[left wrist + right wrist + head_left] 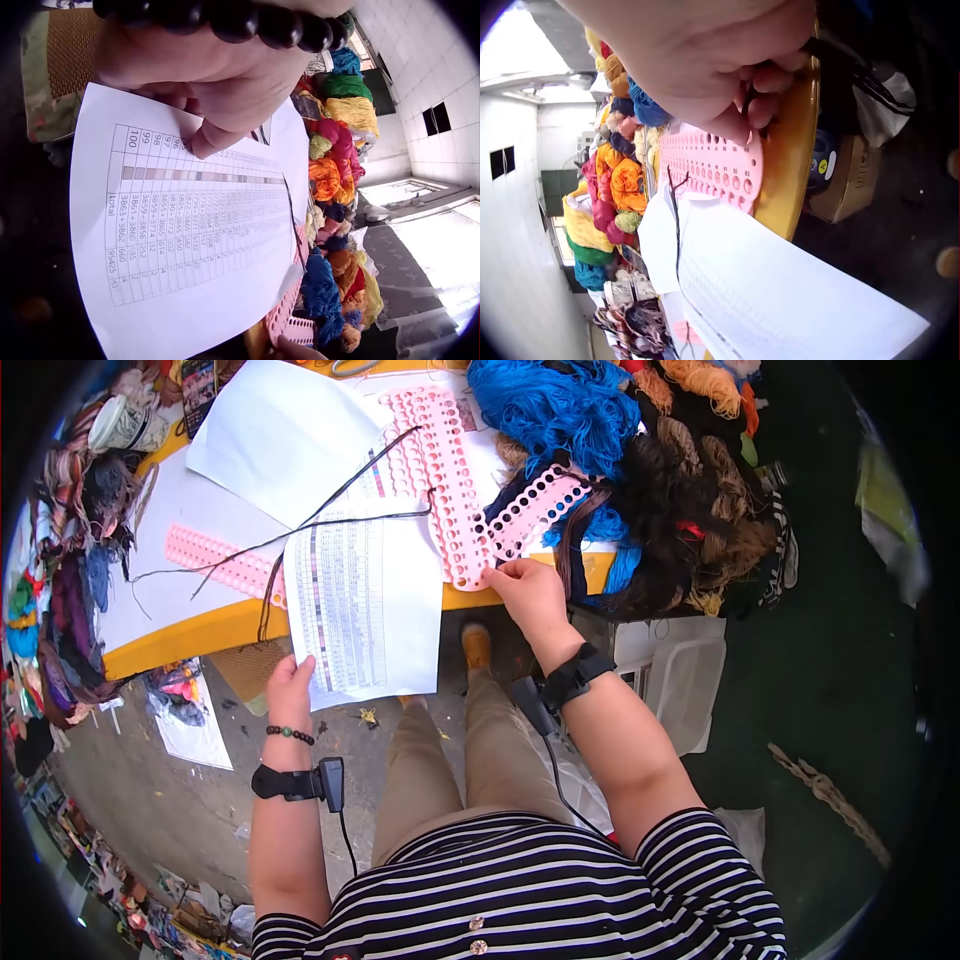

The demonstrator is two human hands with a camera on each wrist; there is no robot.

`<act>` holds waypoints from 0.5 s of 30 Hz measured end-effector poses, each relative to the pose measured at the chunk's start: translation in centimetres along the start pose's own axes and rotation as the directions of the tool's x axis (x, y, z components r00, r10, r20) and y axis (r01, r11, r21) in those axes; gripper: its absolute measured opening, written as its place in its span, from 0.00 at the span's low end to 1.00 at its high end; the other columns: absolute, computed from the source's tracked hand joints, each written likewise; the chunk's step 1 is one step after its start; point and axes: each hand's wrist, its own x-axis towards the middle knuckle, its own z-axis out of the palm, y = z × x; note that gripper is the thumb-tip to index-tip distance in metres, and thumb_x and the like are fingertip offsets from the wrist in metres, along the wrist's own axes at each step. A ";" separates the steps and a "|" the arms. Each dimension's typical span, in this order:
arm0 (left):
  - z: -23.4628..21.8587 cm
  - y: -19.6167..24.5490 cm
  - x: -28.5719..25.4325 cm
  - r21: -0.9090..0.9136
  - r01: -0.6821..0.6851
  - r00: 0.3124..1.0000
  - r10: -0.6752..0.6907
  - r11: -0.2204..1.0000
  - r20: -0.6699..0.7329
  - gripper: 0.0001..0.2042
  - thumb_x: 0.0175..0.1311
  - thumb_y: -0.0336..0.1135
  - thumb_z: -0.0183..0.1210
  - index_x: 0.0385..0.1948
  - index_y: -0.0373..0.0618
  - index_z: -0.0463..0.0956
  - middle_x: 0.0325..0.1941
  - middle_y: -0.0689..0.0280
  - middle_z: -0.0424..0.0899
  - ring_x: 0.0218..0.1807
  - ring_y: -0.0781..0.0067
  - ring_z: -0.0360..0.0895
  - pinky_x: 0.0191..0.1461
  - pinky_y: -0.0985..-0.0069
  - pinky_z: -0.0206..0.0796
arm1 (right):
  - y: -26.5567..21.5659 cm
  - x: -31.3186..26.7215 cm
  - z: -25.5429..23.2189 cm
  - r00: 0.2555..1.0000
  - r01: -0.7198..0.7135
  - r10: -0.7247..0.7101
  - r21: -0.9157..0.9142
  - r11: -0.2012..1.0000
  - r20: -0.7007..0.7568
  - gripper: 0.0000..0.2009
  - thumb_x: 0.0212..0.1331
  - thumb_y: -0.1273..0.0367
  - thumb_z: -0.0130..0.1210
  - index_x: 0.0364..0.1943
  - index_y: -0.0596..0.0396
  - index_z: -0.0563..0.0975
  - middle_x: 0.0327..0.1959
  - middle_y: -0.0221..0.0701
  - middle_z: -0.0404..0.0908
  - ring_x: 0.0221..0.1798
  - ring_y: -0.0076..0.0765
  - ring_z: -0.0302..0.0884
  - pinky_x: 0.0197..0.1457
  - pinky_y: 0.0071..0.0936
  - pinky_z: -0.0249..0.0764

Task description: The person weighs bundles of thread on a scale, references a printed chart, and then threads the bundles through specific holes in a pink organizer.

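Observation:
My left hand point(291, 685) pinches the lower left edge of a printed sheet point(400, 620), with the thumb on top. Rows of numbers and a strip of color swatches run across the paper, which overhangs the table's front edge. Long dark threads point(345, 485) lie across its upper part. My right hand point(532, 600) grips the near end of a pink thread card point(455, 490) punched with rows of holes; in the right wrist view the thumb is at the card's edge and the fingers curl in. Another pink card point(540, 510) with dark-looking holes lies beside it.
On the yellow-edged table point(190, 635) are a second white sheet point(285, 440) and another pink card point(225, 565) at left. Blue yarn point(550, 410) and dark brown yarn point(680, 490) are heaped at right. A clear plastic bin point(687, 685) stands below the table's right end.

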 end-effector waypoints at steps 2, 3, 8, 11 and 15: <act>-0.1 -0.1 -0.1 0.014 0.019 0.999 -0.019 1.000 -0.026 0.10 0.66 0.28 0.52 0.44 0.33 0.74 0.42 0.62 0.82 0.40 0.75 0.79 0.46 0.78 0.69 | 1.0 0.3 0.2 0.998 -0.008 -0.005 0.219 0.976 0.059 0.11 0.53 0.64 0.63 0.27 0.60 0.81 0.21 0.25 0.77 0.23 0.18 0.69 0.27 0.20 0.64; -0.1 -0.1 -0.2 0.019 0.026 0.999 -0.025 0.999 -0.040 0.10 0.66 0.28 0.52 0.44 0.33 0.74 0.42 0.62 0.82 0.40 0.75 0.79 0.46 0.78 0.69 | 1.1 0.4 0.1 0.996 -0.014 -0.016 0.329 0.944 0.088 0.10 0.54 0.65 0.62 0.27 0.60 0.81 0.21 0.24 0.77 0.23 0.18 0.68 0.26 0.19 0.63; -0.1 -0.3 -0.5 0.004 0.017 0.998 -0.016 1.000 -0.058 0.09 0.65 0.28 0.52 0.43 0.33 0.74 0.40 0.63 0.82 0.39 0.75 0.78 0.45 0.78 0.68 | -0.2 -0.4 -2.4 0.969 -0.181 0.037 0.600 0.779 0.244 0.06 0.55 0.70 0.60 0.25 0.59 0.80 0.21 0.23 0.75 0.24 0.17 0.66 0.30 0.16 0.62; 0.3 -0.1 -0.5 0.012 0.009 0.998 -0.008 1.000 -0.061 0.10 0.65 0.28 0.53 0.44 0.34 0.73 0.41 0.63 0.81 0.40 0.76 0.77 0.44 0.78 0.68 | -1.6 -0.8 -3.8 0.933 -0.291 0.083 0.600 0.745 0.350 0.06 0.56 0.69 0.60 0.27 0.57 0.80 0.22 0.23 0.75 0.24 0.17 0.64 0.30 0.15 0.59; 0.4 -2.2 1.2 0.215 -0.224 0.961 0.252 0.951 -0.112 0.12 0.63 0.28 0.54 0.47 0.34 0.71 0.45 0.61 0.80 0.44 0.72 0.77 0.48 0.75 0.68 | -1.8 -1.1 -4.2 0.915 -0.319 0.063 0.619 0.718 0.399 0.06 0.57 0.68 0.60 0.30 0.55 0.80 0.22 0.21 0.74 0.20 0.12 0.58 0.23 0.13 0.51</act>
